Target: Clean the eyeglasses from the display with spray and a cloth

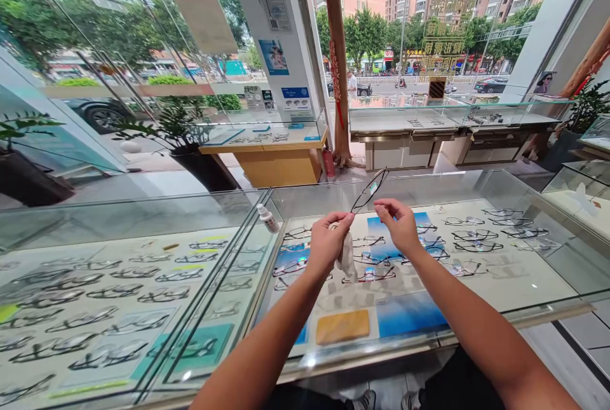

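My left hand [328, 241] is closed on a pair of dark-framed eyeglasses [365, 197], pinching one end between thumb and fingers. The glasses are raised above the glass display case, tilted up to the right, with a small light sticker on a lens. A pale grey cloth [349, 260] hangs beneath the same hand, apparently tucked in its fingers. Just right of the glasses is my right hand [399, 227], its thumb and fingertips drawn together in a pinch. Whatever those fingertips hold, if anything, is too small to make out.
Below my hands, the glass display case [534, 270] contains several rows of eyeglasses [476, 235]. A tan rectangular case [343, 327] lies near its front edge. A small white spray bottle [267, 218] stands near the joint with the left case. Farther back are more counters [405, 121] and a wooden post [337, 67].
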Demonstrator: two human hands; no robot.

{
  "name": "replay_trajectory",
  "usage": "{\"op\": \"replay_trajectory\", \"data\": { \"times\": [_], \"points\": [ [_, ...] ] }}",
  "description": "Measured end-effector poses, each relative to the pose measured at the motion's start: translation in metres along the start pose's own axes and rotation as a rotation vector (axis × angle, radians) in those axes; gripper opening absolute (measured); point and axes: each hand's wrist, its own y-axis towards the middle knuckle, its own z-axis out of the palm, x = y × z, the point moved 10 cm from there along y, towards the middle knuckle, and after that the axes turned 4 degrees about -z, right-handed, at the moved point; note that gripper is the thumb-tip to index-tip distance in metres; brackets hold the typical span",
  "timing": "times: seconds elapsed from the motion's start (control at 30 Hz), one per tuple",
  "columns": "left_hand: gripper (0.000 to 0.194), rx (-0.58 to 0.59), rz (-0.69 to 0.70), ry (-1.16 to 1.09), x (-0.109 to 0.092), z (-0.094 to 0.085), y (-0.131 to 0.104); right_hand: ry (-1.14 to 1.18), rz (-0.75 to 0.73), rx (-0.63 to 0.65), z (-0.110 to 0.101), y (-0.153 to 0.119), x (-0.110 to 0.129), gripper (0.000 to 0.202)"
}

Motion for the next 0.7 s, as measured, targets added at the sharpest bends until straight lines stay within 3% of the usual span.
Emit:
{"op": "replay_trajectory", "data": {
  "times": [0.13,0.27,0.33,0.47,0.57,0.7],
  "points": [
    [0.042,0.066,0.007,0.0,-0.005,0.009,-0.011,0.107,0.06,-0.05,-0.003,-0.004,-0.001,0.045],
    [0.035,0.172,0.116,0.131,-0.018,0.019,-0.016,0.135,0.089,-0.048,-0.007,-0.004,-0.001,0.045],
    [0.034,0.144,0.174,0.168,-0.023,0.015,-0.014,0.149,0.102,-0.023,-0.007,-0.003,-0.002,0.046],
    [0.03,0.03,0.226,0.129,-0.027,-0.001,-0.007,0.172,0.12,0.141,0.007,-0.005,-0.001,0.048],
    [0.032,0.1,0.212,0.073,-0.027,0.003,-0.003,0.174,0.111,0.271,0.021,-0.01,0.002,0.047],
    [0.034,0.238,0.18,0.007,-0.024,0.018,-0.003,0.22,0.115,0.354,0.031,-0.015,0.004,0.047]
  ]
}}
